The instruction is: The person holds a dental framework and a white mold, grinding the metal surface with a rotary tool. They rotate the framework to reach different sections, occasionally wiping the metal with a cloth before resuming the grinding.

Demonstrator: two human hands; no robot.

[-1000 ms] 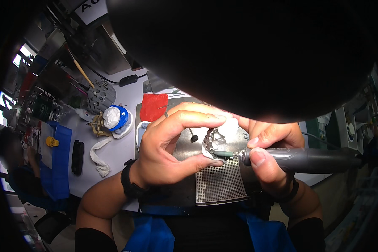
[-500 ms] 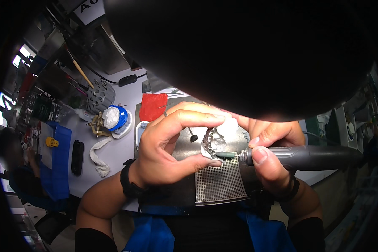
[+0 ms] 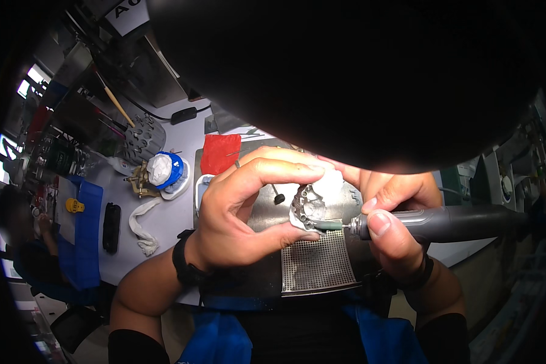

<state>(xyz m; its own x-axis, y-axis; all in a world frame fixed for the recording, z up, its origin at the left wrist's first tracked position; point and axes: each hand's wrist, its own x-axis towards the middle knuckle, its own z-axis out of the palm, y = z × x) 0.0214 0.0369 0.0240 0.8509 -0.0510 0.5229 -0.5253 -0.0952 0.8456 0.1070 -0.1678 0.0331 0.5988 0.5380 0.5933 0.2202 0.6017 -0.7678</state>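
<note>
"Item one?"
"My left hand (image 3: 227, 221): white dental cast (image 3: 329, 187) with dark metal framework (image 3: 301, 203), pinched between thumb and fingers, beyond the perforated plate (image 3: 318, 267)."
"Item two?"
"My right hand (image 3: 409, 195): grey handpiece (image 3: 455, 224), gripped; green bit (image 3: 330, 225) by the cast's near edge, contact unclear."
"Hazards?"
"Bit skidding left into my thumb, perhaps, should either grip slacken."

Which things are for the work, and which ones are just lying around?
For the work:
white rounded model with a dark metallic arch, in the left hand
dark-grey cylindrical tool with a green tip, in the right hand

Seemingly just lying around:
flat red sheet
crumpled white strip
black oblong object
blue box-shaped bin
</note>
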